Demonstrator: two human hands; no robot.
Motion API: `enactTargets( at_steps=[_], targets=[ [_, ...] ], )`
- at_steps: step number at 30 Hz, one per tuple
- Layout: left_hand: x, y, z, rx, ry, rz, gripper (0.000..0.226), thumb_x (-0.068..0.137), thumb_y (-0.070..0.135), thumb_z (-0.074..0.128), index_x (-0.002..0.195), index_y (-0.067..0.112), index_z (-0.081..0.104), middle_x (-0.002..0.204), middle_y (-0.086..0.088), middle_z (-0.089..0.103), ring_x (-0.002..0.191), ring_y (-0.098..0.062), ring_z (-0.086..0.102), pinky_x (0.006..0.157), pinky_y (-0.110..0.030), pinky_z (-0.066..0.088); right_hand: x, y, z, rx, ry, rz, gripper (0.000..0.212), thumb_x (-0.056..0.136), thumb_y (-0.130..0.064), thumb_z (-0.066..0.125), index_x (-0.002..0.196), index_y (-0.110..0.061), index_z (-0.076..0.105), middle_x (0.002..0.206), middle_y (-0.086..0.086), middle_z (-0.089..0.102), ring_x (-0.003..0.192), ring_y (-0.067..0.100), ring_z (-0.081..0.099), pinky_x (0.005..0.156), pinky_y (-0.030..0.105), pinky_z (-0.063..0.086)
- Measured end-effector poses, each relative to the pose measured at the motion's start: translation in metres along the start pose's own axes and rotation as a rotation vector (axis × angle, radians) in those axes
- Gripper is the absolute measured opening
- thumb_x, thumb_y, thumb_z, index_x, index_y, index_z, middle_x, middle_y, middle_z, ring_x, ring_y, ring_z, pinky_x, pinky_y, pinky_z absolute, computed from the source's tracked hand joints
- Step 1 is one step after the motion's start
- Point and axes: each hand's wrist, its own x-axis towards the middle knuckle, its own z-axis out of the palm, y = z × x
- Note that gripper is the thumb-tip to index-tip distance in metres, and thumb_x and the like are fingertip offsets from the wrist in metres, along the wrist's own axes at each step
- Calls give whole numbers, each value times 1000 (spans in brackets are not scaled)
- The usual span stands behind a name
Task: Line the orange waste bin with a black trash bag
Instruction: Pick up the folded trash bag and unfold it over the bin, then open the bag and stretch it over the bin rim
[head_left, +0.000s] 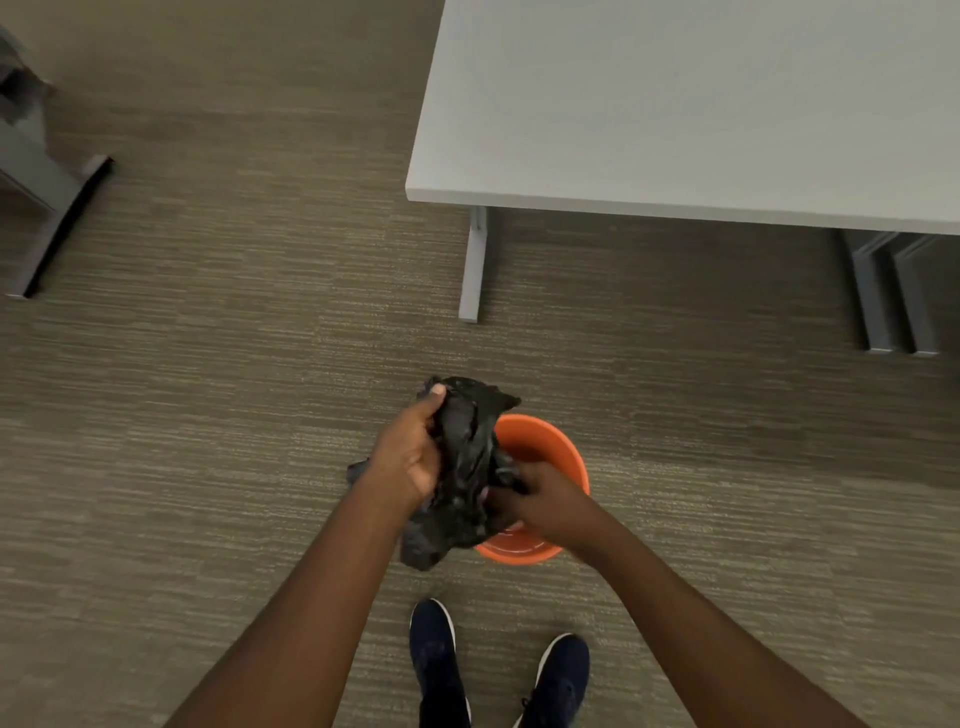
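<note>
An orange waste bin (550, 447) stands upright on the carpet just ahead of my feet, its inside bare. A crumpled black trash bag (462, 467) hangs bunched above the bin's left rim. My left hand (410, 452) grips the bag's upper left side, thumb near its top. My right hand (535, 496) holds the bag's lower right part, over the bin's opening. The bag hides the left part of the bin's rim.
A grey table (675, 104) stands beyond the bin on the right, with a metal leg (475, 260) reaching the carpet. Another grey furniture foot (57, 223) lies at far left. My two dark shoes (498, 670) stand just behind the bin.
</note>
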Motion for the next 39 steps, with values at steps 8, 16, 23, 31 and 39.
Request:
enactTargets(
  at_steps=[8,16,23,31,39],
  targets=[
    [-18,6,-15,753,-177,282,61,74,67,73,119,26,64,114,-1,74,95,-14,72,74,-28,54,15,-23,-12,434,453,211,47,92,-55,63,75,-14,79,73,15,74,76,26,67,74,38,50],
    [-5,-24,-13,727,-86,237,15,98,11,60,102,11,75,92,-10,74,80,-20,67,65,-28,54,20,-24,-17,696,267,244,75,84,-81,47,119,-21,77,121,10,76,114,29,71,105,48,51],
    [-4,-28,-12,435,-30,121,29,103,9,50,125,-2,64,109,-20,70,90,-29,68,81,-42,56,12,-12,-17,294,267,86,27,90,-45,72,98,-20,76,93,2,79,94,24,73,87,41,57],
    [9,-30,-36,144,38,83,21,101,10,47,106,5,66,93,-12,71,84,-24,67,76,-40,54,3,-3,-30,708,468,109,10,100,-13,57,92,-9,60,74,8,66,60,15,65,52,25,55],
    [21,-28,-63,-298,158,-4,47,101,17,33,141,3,55,134,-21,63,127,-38,57,111,-52,42,-2,29,-61,1233,610,206,17,96,-11,44,85,-10,57,77,6,63,70,19,63,57,27,58]
  ],
)
